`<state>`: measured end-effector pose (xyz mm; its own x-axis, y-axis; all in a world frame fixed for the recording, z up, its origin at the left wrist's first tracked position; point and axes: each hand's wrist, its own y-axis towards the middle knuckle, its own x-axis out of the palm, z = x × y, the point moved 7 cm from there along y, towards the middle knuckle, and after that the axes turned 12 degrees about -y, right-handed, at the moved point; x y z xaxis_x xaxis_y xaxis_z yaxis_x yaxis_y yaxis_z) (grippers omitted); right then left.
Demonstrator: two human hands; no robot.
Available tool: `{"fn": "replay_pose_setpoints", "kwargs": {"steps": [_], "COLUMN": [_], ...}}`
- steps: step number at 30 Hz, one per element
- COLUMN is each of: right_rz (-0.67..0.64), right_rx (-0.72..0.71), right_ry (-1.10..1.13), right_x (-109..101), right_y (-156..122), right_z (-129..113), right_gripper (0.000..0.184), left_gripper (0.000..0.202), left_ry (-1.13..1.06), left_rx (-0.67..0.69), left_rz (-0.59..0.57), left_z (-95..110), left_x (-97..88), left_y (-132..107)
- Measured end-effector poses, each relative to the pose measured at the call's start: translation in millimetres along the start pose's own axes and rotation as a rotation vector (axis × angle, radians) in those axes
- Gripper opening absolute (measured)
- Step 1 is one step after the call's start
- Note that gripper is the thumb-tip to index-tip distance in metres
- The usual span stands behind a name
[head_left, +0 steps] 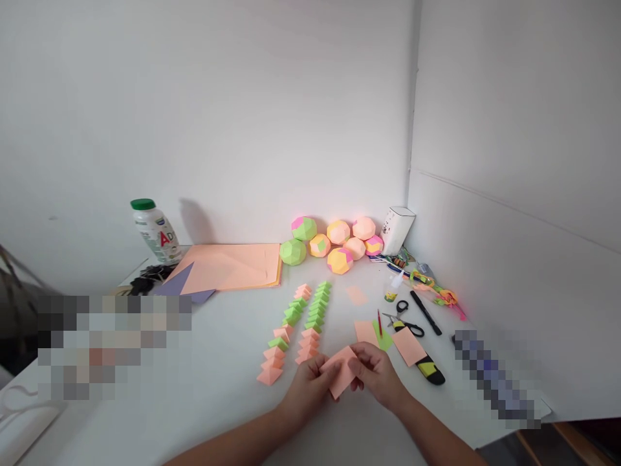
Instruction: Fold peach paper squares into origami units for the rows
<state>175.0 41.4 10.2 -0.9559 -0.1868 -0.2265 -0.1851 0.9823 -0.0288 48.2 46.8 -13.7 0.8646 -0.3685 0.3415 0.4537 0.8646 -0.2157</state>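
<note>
A salmon-pink square of paper [342, 373] is held over the front of the white table. My left hand [310, 386] pinches its left side, thumb on top. On the opposite side my right hand [376, 372] grips it, the thumb pressed on its face and the other fingers behind. Just beyond my hands run two rows of folded paper pieces, a left row [270, 375] and a right row [317, 317], in green and salmon. Loose salmon paper [365, 332] and green paper [383, 338] lie past my right hand, a red pencil [380, 323] across the green.
Faceted paper balls [340, 260] sit by the wall, left of a white box [398, 230]. Scissors [402, 318], a glue bottle [394, 287], a black pen [425, 312] and a yellow-black cutter [429, 369] lie to the right. Large salmon sheets [228, 265] and a white bottle [156, 230] stand back left.
</note>
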Motion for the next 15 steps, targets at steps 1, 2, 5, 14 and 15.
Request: {"fn": "replay_pose_setpoints", "kwargs": {"steps": [1,2,5,14,15], "right_rz": [0.000,0.018,0.090,-0.038,-0.047], "right_rx": [0.000,0.000,0.016,0.011,0.005], "right_ry": [-0.003,-0.003,0.002,-0.004,0.002], "right_x": [0,-2,-8,-2,-2], "right_y": [0,-1,-2,-6,-7], "right_z": [0,0,2,-7,-8], "right_gripper": [0.034,0.034,0.032,0.026,0.027], "left_gripper": [0.045,0.045,0.042,0.040,0.040], "left_ry": [-0.025,-0.051,-0.086,-0.200,-0.205], "left_rx": [-0.001,-0.003,0.032,-0.024,-0.028], "left_rz": [-0.007,-0.016,-0.116,-0.065,-0.072], "left_z": [1,3,13,4,3], "left_x": [0.4,1.1,9.3,-1.0,-2.0], "left_y": [0,-1,-3,4,5]}}
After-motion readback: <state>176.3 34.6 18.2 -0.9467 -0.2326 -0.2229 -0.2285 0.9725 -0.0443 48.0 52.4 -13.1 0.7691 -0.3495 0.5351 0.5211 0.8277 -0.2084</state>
